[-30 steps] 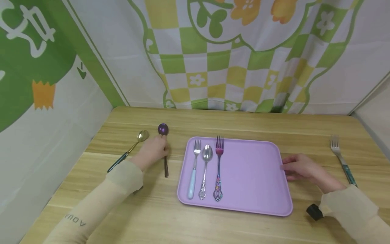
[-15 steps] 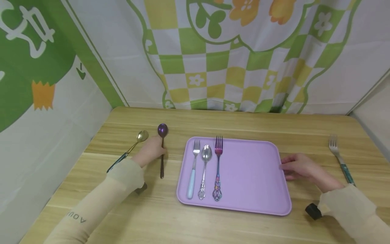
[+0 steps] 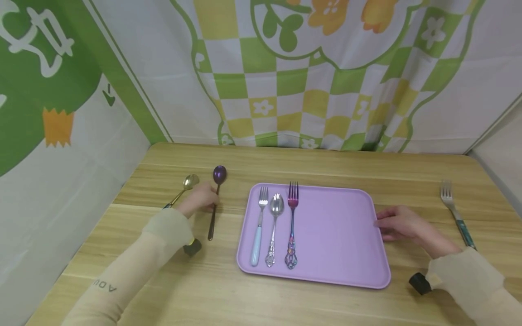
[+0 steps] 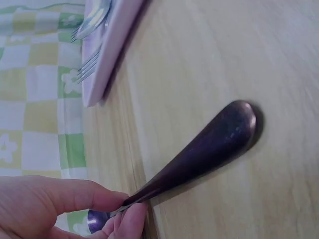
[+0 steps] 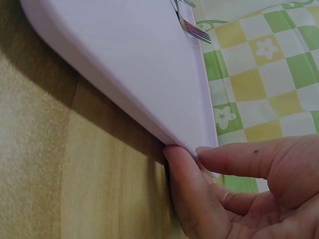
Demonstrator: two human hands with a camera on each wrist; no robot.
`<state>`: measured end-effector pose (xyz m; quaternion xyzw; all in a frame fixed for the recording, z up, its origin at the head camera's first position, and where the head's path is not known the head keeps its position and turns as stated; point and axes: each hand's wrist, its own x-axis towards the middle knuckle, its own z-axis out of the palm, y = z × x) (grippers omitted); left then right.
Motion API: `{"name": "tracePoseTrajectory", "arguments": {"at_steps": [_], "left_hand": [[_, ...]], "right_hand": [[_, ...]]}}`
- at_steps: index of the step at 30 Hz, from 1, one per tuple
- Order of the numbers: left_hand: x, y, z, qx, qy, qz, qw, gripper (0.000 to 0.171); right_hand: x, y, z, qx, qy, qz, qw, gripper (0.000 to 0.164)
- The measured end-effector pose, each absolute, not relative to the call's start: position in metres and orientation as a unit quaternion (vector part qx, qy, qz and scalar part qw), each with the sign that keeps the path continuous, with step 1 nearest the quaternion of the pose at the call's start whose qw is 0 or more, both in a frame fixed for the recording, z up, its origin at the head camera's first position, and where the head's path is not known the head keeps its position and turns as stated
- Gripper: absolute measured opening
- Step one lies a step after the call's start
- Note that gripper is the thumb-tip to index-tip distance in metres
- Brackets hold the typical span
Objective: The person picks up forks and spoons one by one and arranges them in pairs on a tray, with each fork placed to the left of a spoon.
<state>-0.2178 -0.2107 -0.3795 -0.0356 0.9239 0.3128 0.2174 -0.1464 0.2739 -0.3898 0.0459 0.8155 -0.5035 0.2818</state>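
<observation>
My left hand (image 3: 200, 198) pinches the purple spoon (image 3: 219, 174) partway along its handle, left of the tray. In the left wrist view, thumb and fingertip meet on the narrow neck of the spoon (image 4: 212, 142), whose broad handle end points away from the hand. Over on the right, my right hand (image 3: 401, 224) grips the right rim of the lilac tray (image 3: 334, 235). The right wrist view has the tray's edge (image 5: 124, 59) between thumb and fingers. Side by side on the tray lie a light-blue-handled fork (image 3: 256, 246), a silver spoon (image 3: 277, 206) and an iridescent fork (image 3: 293, 199).
A gold spoon (image 3: 190, 181) lies just left of my left hand, its handle partly hidden by the sleeve. Beyond my right hand is a fork with a green handle (image 3: 465, 233). A checked curtain (image 3: 318, 99) hangs behind the wooden table (image 3: 310, 305).
My left hand has shifted slightly left and turned the purple spoon, so its handle end has swung left while the bowl stays near its place. The right hand keeps its hold.
</observation>
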Motion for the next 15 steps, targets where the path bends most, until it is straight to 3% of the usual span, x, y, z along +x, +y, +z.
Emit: {"name": "tracePoseTrajectory", "arguments": {"at_steps": [15], "left_hand": [[-0.2188,-0.2166,-0.3737,-0.084,0.847,0.442,0.284,0.023]], "right_hand": [[-0.1466,0.2736,-0.3890,0.042,0.821,-0.495,0.282,0.043]]}}
